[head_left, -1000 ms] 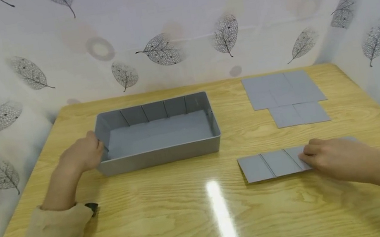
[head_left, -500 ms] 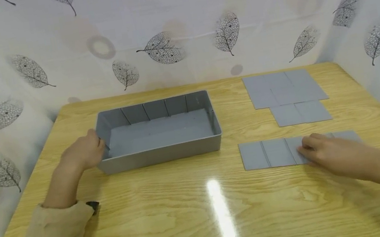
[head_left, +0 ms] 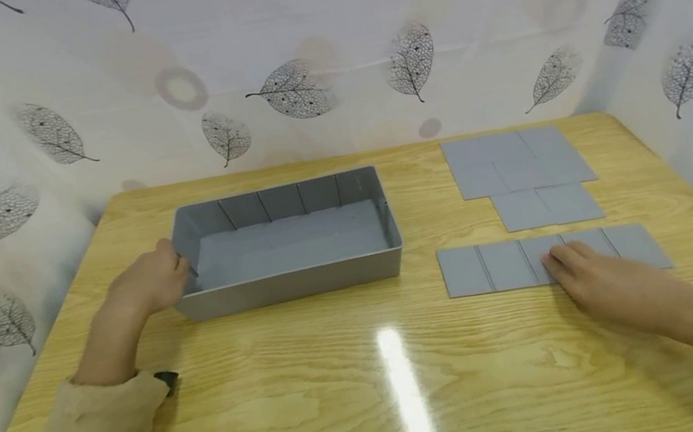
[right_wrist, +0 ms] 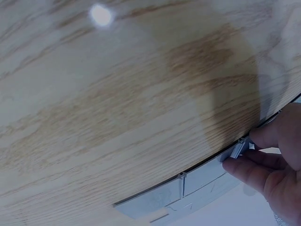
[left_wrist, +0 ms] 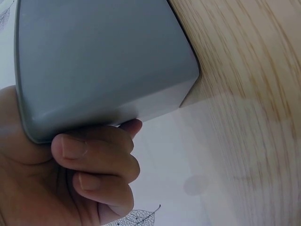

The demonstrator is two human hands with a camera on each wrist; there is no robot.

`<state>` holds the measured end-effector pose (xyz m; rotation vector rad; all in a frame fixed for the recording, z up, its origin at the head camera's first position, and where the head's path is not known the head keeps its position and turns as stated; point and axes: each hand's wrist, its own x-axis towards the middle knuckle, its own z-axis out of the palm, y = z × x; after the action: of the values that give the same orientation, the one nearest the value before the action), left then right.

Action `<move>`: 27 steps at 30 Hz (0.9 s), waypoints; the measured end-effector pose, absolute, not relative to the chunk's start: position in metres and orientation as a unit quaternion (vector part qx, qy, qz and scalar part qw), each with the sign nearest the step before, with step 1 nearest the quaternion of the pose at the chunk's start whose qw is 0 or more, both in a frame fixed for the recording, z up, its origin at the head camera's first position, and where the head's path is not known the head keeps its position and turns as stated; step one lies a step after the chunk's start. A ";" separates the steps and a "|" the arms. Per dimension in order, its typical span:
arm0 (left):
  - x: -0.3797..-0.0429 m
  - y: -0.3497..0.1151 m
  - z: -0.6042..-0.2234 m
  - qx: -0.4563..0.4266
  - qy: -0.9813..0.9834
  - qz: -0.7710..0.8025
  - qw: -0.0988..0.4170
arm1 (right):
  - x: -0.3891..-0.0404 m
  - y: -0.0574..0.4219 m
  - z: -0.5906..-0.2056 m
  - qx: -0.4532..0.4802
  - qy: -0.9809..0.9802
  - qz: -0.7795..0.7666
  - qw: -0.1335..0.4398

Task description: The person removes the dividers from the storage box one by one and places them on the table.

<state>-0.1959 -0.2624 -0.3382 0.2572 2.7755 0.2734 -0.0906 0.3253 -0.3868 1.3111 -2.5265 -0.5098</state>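
Observation:
An open grey plastic box (head_left: 292, 285) with ribbed inner walls sits on the table, left of centre. My left hand (head_left: 147, 281) grips its left end wall; in the left wrist view that hand's (left_wrist: 96, 172) curled fingers lie against the wall of the box (left_wrist: 103, 56). On the right, a long grey divider panel (head_left: 464, 271) with several raised ribs lies flat along the table. My right hand (head_left: 605, 280) covers part of it. Up close, the thumb and fingers of the right hand (right_wrist: 275, 160) pinch the panel (right_wrist: 153, 197) at one rib.
Behind the long panel lie flat grey sheets: wider overlapping ones (head_left: 516, 161) and smaller ones (head_left: 548, 207) touching their front edge. The wood-grain table (head_left: 293, 393) has a bright light reflection at front. A leaf-patterned curtain (head_left: 326, 13) closes off the back and sides.
My right hand has moved the long panel away from me and slightly right, from a slightly raised position to flat near the other sheets. The left hand and the box have stayed in place.

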 end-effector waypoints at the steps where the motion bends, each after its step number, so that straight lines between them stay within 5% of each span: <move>1: -0.196 -0.262 -0.339 0.091 0.977 0.099 0.167 | -0.091 0.326 -0.387 0.448 -0.869 -0.174 0.122; 27: -0.195 -0.264 -0.338 0.098 0.974 0.110 0.173 | -0.103 0.346 -0.387 0.435 -0.877 -0.171 0.115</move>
<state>-0.1955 -0.2639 -0.3384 0.2785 2.7619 0.3110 -0.1026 0.3464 -0.3868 1.2751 -2.5684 -0.4998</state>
